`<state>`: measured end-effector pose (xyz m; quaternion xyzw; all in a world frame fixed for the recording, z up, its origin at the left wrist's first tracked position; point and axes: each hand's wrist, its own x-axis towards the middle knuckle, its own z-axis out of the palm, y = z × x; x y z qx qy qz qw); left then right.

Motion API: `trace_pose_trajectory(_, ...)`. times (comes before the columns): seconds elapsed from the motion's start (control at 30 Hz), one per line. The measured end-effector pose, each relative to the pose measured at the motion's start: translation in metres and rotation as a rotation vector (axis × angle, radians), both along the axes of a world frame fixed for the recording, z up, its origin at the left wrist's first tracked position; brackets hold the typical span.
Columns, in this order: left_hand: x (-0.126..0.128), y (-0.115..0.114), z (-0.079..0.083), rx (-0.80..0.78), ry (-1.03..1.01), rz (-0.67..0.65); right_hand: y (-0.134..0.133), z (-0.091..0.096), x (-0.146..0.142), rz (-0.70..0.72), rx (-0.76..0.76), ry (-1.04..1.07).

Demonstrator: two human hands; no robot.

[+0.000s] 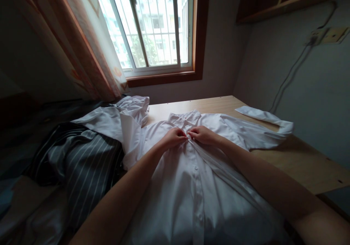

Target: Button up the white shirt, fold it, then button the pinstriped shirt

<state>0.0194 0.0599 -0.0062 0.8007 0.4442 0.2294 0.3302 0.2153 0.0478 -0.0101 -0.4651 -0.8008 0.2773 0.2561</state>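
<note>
A white button-up shirt (191,186) lies front-up on a wooden table (300,161), collar toward the window. My left hand (173,136) and my right hand (202,134) meet at the shirt's front strip just below the collar. Both hands have their fingers curled and pinch the fabric edges there, fingertips almost touching. Small buttons run down the strip toward me. One sleeve (262,123) stretches out to the right across the table.
A dark striped garment (82,161) lies at the left beside more white clothing (120,119). A barred window (153,26) with a patterned curtain (84,44) is behind. A wall socket with cable (317,37) and a shelf (287,0) are at right.
</note>
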Motion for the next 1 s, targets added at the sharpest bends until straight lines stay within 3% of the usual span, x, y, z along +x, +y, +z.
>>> trace_pose_trajectory(0.1, 0.0, -0.001, -0.002, 0.12, -0.121, 0.099, 0.003, 0.0, 0.009, -0.091, -0.004, -0.002)
trace_pose_trajectory(0.2, 0.0, -0.003, -0.005, 0.428, -0.113, 0.155, 0.007, 0.0, 0.017, -0.19, 0.051, -0.067)
trace_pose_trajectory(0.27, 0.002, -0.003, -0.007, 0.616, -0.03, 0.093, 0.009, 0.001, 0.019, -0.232, 0.113, -0.139)
trace_pose_trajectory(0.33, 0.004, -0.003, -0.011, 0.677, 0.071, -0.013, 0.008, 0.003, 0.019, -0.257, 0.176, -0.222)
trace_pose_trajectory(0.47, 0.007, -0.004, -0.016, 0.53, 0.35, -0.121, 0.006, 0.008, 0.017, -0.34, 0.26, -0.368)
trace_pose_trajectory(0.63, 0.004, -0.007, -0.01, 0.362, 0.567, -0.088, -0.001, 0.007, 0.018, -0.481, 0.208, -0.531)
trace_pose_trajectory(0.83, 0.001, -0.004, -0.006, 0.324, 0.616, -0.054, 0.008, -0.012, 0.013, -0.565, -0.065, -0.573)
trace_pose_trajectory(1.0, -0.002, 0.014, -0.013, 0.36, 0.568, -0.054, 0.029, -0.018, 0.015, -0.529, -0.122, -0.568)
